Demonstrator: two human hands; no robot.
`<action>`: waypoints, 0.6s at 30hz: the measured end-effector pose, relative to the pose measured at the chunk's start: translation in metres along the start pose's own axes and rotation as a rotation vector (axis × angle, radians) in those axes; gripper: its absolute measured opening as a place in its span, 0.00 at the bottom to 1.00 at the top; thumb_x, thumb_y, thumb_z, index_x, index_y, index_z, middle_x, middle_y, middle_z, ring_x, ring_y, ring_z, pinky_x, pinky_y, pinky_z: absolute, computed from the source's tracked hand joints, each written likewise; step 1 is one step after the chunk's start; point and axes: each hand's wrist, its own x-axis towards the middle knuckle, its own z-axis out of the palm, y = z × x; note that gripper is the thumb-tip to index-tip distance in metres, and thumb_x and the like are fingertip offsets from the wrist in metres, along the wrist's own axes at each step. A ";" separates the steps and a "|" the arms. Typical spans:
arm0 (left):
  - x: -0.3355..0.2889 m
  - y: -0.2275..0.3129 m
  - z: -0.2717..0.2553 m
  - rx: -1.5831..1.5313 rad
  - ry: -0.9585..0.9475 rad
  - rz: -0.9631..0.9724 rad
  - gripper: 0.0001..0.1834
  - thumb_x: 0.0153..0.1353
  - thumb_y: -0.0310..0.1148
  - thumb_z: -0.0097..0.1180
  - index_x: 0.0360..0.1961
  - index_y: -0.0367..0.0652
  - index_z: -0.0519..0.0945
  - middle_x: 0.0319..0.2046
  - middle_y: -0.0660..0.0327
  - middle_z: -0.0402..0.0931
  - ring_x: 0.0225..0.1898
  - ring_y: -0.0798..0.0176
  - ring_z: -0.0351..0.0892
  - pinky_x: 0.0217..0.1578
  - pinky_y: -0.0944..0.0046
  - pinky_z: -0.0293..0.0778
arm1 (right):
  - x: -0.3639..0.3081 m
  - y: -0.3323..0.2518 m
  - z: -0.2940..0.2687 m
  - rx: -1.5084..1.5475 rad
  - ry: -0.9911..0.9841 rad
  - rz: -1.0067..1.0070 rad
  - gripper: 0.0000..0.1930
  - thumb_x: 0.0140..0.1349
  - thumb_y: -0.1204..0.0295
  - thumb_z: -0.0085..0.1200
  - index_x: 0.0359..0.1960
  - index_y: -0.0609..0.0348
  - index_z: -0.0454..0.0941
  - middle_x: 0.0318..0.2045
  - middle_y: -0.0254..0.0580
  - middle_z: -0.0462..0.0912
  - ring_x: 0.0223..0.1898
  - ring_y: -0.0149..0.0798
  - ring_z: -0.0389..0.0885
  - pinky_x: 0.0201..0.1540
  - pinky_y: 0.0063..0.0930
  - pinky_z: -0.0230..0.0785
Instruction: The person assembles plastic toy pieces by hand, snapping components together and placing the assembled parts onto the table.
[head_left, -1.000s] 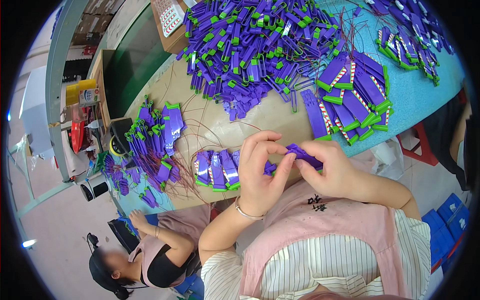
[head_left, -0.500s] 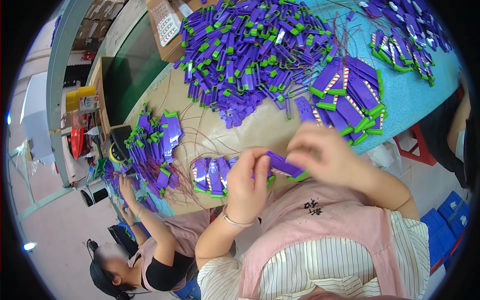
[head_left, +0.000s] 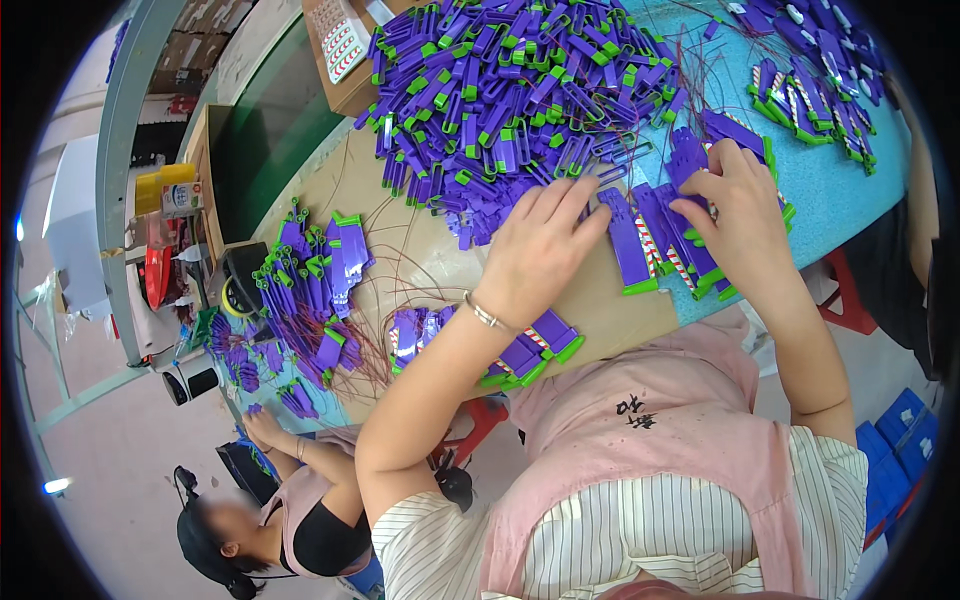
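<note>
My left hand (head_left: 540,250) reaches over the near edge of a big heap of purple plastic pieces with green ends (head_left: 520,95). Its fingers are apart, and I see nothing held in them. To its right, my right hand (head_left: 742,215) is over a stack of flat purple strips with green ends and red-and-white striped stickers (head_left: 630,250). Its thumb and forefinger stand apart just above these strips. More stickered purple strips (head_left: 530,350) lie in a row at the table's near edge, partly behind my left forearm.
At the left is another bunch of purple and green pieces (head_left: 310,270) with thin reddish strings. A cardboard box (head_left: 350,90) with a striped sticker sheet (head_left: 340,40) stands behind. Further pieces (head_left: 815,100) lie far right. A co-worker (head_left: 300,510) sits at left.
Both hands have moved away from me, out over the table. The purple strip they held together is no longer in them; a stickered strip now shows in the near row.
</note>
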 end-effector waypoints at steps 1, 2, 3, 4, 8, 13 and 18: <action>0.004 -0.002 0.002 0.051 -0.008 0.072 0.16 0.49 0.26 0.54 0.42 0.42 0.77 0.48 0.54 0.73 0.52 0.52 0.73 0.52 0.56 0.71 | -0.001 -0.003 -0.001 -0.002 0.001 0.002 0.13 0.46 0.72 0.66 0.34 0.61 0.81 0.34 0.45 0.72 0.39 0.49 0.72 0.43 0.42 0.64; 0.006 -0.005 0.007 0.040 -0.017 0.075 0.13 0.49 0.27 0.54 0.38 0.41 0.76 0.49 0.54 0.73 0.55 0.52 0.71 0.55 0.55 0.69 | -0.001 -0.005 -0.002 -0.067 -0.002 0.034 0.17 0.44 0.73 0.67 0.38 0.61 0.78 0.35 0.46 0.72 0.40 0.50 0.72 0.44 0.42 0.63; 0.006 -0.006 0.008 0.046 -0.023 0.083 0.12 0.49 0.28 0.54 0.37 0.41 0.76 0.50 0.54 0.73 0.55 0.52 0.71 0.55 0.55 0.69 | -0.002 -0.005 -0.002 -0.131 -0.006 0.064 0.22 0.43 0.74 0.68 0.43 0.60 0.76 0.35 0.46 0.73 0.41 0.51 0.72 0.45 0.42 0.63; 0.005 -0.006 0.006 0.052 -0.031 0.088 0.11 0.49 0.28 0.54 0.36 0.41 0.75 0.50 0.54 0.73 0.55 0.52 0.71 0.55 0.55 0.69 | -0.004 -0.002 0.000 -0.147 -0.052 0.078 0.29 0.43 0.78 0.67 0.50 0.60 0.71 0.37 0.48 0.74 0.43 0.50 0.72 0.46 0.42 0.62; -0.017 0.009 -0.004 -0.120 0.006 -0.127 0.14 0.46 0.24 0.61 0.36 0.40 0.74 0.44 0.56 0.76 0.50 0.51 0.74 0.51 0.54 0.70 | -0.007 -0.005 0.005 -0.017 0.081 0.073 0.27 0.46 0.80 0.64 0.51 0.60 0.71 0.38 0.48 0.75 0.43 0.50 0.73 0.45 0.43 0.62; -0.039 0.051 -0.025 -1.031 0.274 -0.834 0.17 0.63 0.21 0.53 0.54 0.39 0.69 0.36 0.57 0.77 0.31 0.67 0.77 0.32 0.70 0.74 | -0.028 -0.022 0.015 0.748 0.043 0.140 0.14 0.60 0.81 0.53 0.49 0.65 0.72 0.35 0.45 0.76 0.39 0.44 0.79 0.39 0.35 0.69; -0.040 0.063 -0.034 -1.270 0.382 -0.899 0.20 0.65 0.21 0.52 0.57 0.39 0.67 0.37 0.59 0.76 0.30 0.71 0.76 0.31 0.74 0.75 | -0.035 -0.055 0.026 1.682 -0.591 0.429 0.12 0.71 0.68 0.45 0.46 0.65 0.72 0.27 0.38 0.79 0.21 0.29 0.77 0.25 0.22 0.70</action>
